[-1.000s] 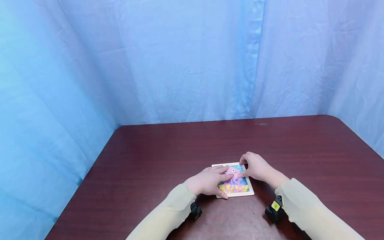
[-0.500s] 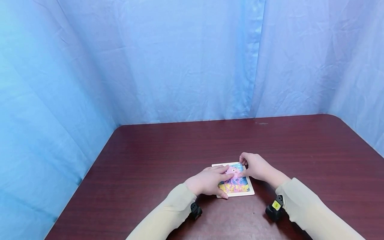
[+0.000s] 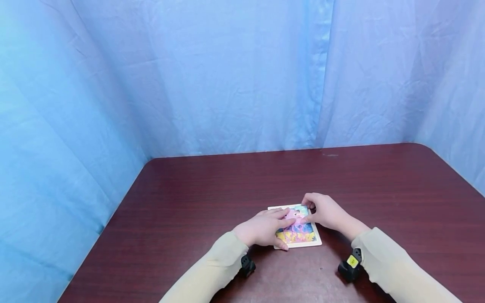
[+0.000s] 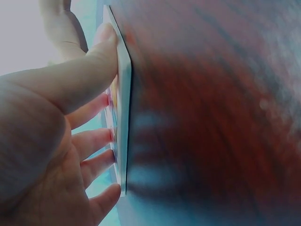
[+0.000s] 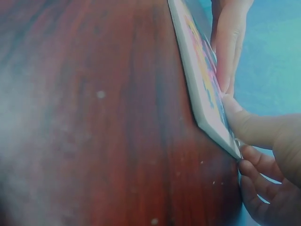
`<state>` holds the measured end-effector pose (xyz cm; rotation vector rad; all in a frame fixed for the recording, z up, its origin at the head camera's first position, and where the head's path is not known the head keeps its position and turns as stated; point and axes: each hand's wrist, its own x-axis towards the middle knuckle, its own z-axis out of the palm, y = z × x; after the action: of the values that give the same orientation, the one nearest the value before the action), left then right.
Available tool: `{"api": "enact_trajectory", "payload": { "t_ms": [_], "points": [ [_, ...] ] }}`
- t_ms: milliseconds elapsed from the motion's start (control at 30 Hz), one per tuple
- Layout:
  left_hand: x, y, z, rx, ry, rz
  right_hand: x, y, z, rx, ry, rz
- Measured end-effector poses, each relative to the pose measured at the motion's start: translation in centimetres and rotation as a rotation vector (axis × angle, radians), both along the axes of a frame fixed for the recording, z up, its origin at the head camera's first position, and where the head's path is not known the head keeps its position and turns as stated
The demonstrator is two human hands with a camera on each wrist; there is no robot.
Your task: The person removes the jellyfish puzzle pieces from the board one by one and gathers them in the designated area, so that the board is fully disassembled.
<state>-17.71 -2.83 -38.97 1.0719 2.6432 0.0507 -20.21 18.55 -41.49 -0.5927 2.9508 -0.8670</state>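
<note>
Your left hand (image 3: 263, 229) spreads its fingers over the picture board (image 3: 300, 234) on the counter (image 3: 212, 189); your right hand (image 3: 326, 212) bends its fingers at the far-right corner, whether pinching I cannot tell.

A dark reddish-brown, wood-grained table (image 3: 212, 189) with rounded far corners carries a thin, rectangular, white-bordered board (image 3: 303, 237) with a pink, blue and yellow picture, lying flat; small pale specks (image 5: 100, 94), possibly crumbs or scuffs, dot the glossy tabletop
</note>
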Motion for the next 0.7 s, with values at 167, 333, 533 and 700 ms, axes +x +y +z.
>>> {"api": "enact_trajectory", "payload": {
  "t_ms": [167,333,533,700],
  "points": [
    [-0.1,0.0,-0.2,-0.002,-0.006,0.004,0.1,0.2,-0.4,-0.050,0.006,-0.020],
    [-0.2,0.1,-0.4,0.002,-0.005,-0.004,0.4,0.2,-0.7,-0.102,0.028,-0.050],
    [-0.1,0.1,-0.1,-0.004,0.022,-0.015,0.8,0.0,-0.4,-0.142,0.016,-0.048],
    [0.0,0.0,0.0,-0.009,0.026,-0.017,1.0,-0.2,-0.3,-0.143,0.011,-0.046]
  ]
}}
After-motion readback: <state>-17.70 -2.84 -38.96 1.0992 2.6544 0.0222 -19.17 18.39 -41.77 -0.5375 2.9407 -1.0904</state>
